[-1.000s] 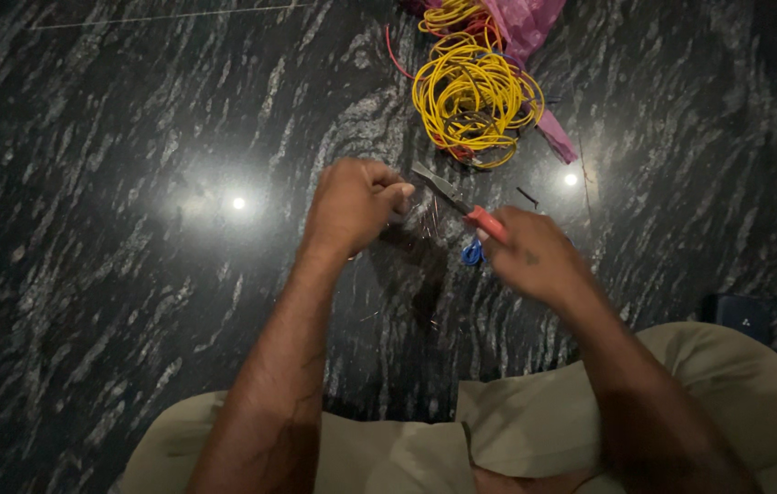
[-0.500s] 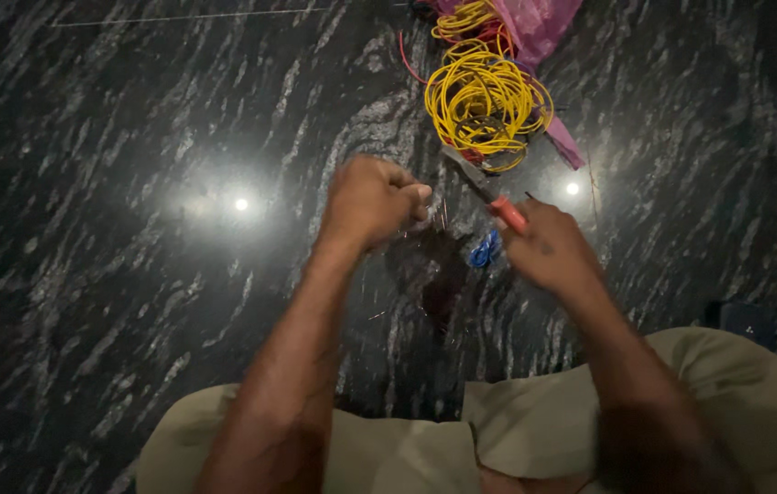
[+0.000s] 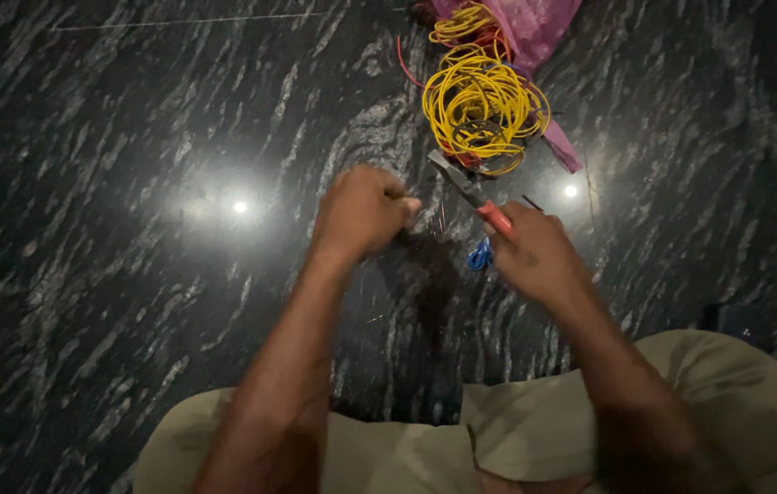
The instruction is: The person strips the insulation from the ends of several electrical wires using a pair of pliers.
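My left hand [image 3: 363, 212] is closed in a fist over the dark marble floor, pinching something thin that I cannot make out. My right hand [image 3: 539, 253] grips the red handles of a pair of pliers [image 3: 473, 194], whose metal jaws point up and left toward a coil of yellow wire [image 3: 483, 102]. A small blue scrap [image 3: 479, 256] lies on the floor just under my right hand. The two hands are close together but apart.
A pink plastic bag [image 3: 535, 27] with more yellow and red wire lies behind the coil at the top. Two ceiling lights reflect on the glossy black floor [image 3: 114, 274]. My knees in beige trousers [image 3: 544, 430] fill the bottom. A dark object [image 3: 741, 320] sits at right.
Both hands have shifted slightly; the pliers' jaws have swung a little further from the left fist toward the yellow coil. The view has tilted a bit.
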